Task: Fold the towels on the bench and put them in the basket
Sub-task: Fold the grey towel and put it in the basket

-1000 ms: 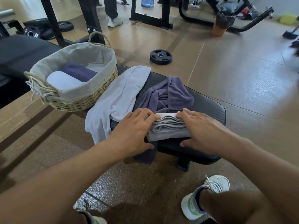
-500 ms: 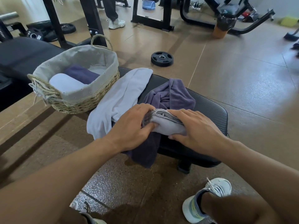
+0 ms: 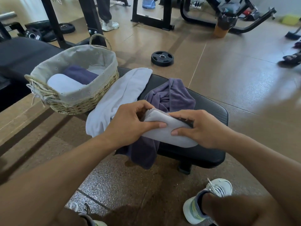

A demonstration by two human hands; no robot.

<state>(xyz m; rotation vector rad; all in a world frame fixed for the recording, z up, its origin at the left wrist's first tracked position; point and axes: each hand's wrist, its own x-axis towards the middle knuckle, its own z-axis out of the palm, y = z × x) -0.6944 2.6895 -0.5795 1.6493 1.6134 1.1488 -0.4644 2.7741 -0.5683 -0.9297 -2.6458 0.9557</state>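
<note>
both hands hold one folded grey towel (image 3: 164, 132) above the near edge of the black bench (image 3: 210, 105). the left hand (image 3: 130, 126) grips the left end of it, with the thumb lying along the top of the fold and the fingers curled around the far side. the right hand (image 3: 198, 128) grips the right end, thumb on the near side and fingers curled over the top. the towel looks like a thick, rounded bundle and it is tilted, with the left end higher than the right end.

behind this towel a purple towel (image 3: 171, 97) lies crumpled on the bench, and one part of it hangs down over the near edge of the bench toward the floor. to the left of it a white towel (image 3: 120, 97) lies unfolded across the bench and also hangs over the near edge.

the basket (image 3: 78, 101) stands on the left end of the bench, just beside the white towel. it is woven and has a light cloth lining. inside it lie a folded white towel (image 3: 63, 85) and a folded dark blue towel (image 3: 79, 75), side by side and touching.

on the floor behind the bench lies a black weight plate (image 3: 162, 58). near the bottom right a shoe (image 3: 206, 201) of the person stands on the floor.
</note>
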